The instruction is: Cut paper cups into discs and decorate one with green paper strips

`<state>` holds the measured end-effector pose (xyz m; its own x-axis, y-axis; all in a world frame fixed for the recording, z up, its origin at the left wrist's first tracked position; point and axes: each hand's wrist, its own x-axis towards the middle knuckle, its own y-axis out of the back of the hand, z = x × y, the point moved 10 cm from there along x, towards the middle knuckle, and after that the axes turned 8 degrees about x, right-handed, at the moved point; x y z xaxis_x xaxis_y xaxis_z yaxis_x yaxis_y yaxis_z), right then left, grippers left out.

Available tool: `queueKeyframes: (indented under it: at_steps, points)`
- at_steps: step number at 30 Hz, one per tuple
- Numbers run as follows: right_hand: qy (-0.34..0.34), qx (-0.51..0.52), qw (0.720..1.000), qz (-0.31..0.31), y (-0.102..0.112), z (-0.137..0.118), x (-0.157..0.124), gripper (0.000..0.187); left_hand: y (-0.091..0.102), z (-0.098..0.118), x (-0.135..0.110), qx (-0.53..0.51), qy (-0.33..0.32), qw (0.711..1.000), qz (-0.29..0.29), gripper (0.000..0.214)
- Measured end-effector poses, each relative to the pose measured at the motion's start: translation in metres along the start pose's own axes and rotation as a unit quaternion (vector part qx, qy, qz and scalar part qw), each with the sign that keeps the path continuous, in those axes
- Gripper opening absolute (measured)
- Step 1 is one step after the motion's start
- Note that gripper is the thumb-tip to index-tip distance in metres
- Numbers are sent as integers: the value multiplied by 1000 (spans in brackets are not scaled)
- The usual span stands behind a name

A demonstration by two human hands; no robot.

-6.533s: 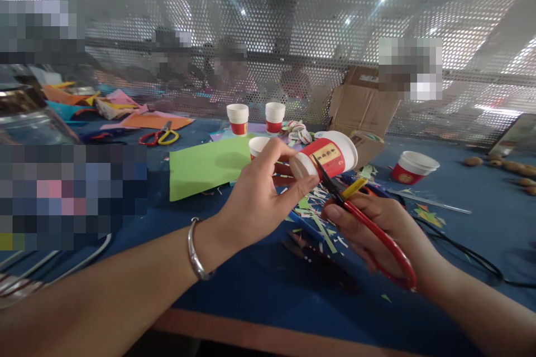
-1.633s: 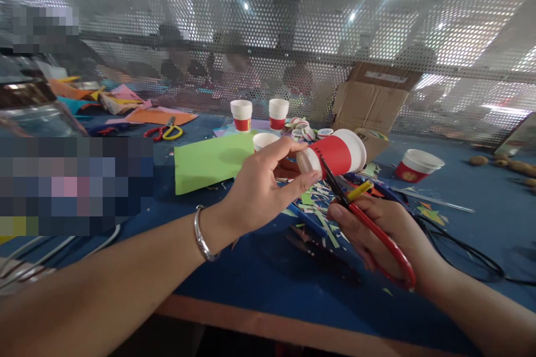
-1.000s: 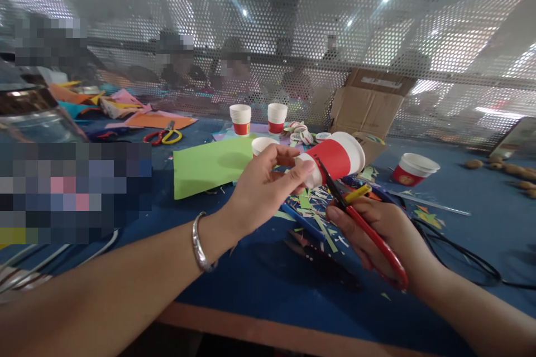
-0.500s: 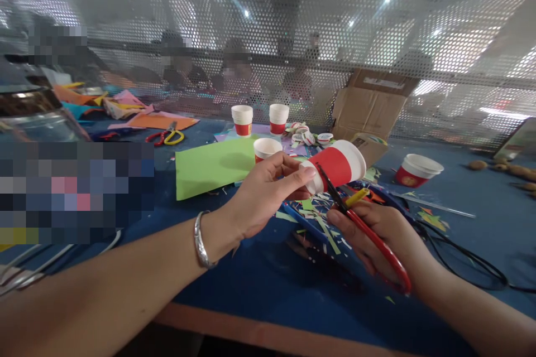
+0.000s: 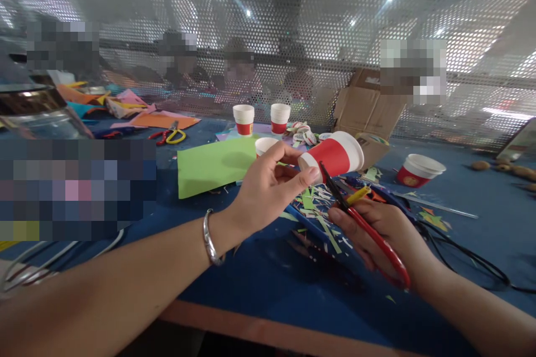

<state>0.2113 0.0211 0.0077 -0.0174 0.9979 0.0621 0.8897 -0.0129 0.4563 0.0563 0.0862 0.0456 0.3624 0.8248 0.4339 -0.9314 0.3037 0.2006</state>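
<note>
My left hand [image 5: 272, 189], a silver bangle at its wrist, is closed round the base end of a red and white paper cup [image 5: 330, 157]. The cup lies tilted on its side in the air, its mouth turned to the right. In my right hand [image 5: 377, 234] are scissors [image 5: 364, 228] with red and yellow handles and dark blades. The blade tips touch or overlap the cup's lower side near its base; whether they cut into it I cannot tell. Below the hands a blue tray [image 5: 307, 222] holds strips of cut paper [image 5: 318, 206].
A green sheet [image 5: 213, 167] lies left of the hands, with another cup [image 5: 263, 146] beside it. Two cup stacks [image 5: 243, 120] stand behind. One cup [image 5: 421, 170] sits at right, near a black cable [image 5: 464, 259]. Other scissors [image 5: 170, 135] and a cardboard box [image 5: 368, 106] are farther back.
My left hand has shifted slightly, its thumb now farther along the cup's base, and the cup has turned and moved a little to the left. The scissors stay close to the cup.
</note>
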Motion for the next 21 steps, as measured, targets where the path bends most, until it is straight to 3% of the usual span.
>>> queueKeyframes:
  at_steps: [5, 10, 13, 17, 21]
  points:
    - [4, -22, 1000, -6, 1, 3, 2, 54, 5, 10, 0, 31, -26, 999, 11, 30]
    - [-4, 18, 999, -42, -6, 12, 5, 50, -4, -10, 1, -28, 72, 997, -31, 34]
    - [-7, 17, 999, -40, -7, 12, 3, 50, -7, -15, -1, -51, 96, 993, -33, 35]
    - [-25, 2, 1000, -1, -2, 6, -1, 55, -7, -14, -2, -33, 80, 996, -32, 33]
    - [-37, 3, 999, 14, 0, 4, -3, 53, -1, 0, -1, 37, 6, 999, -11, 29]
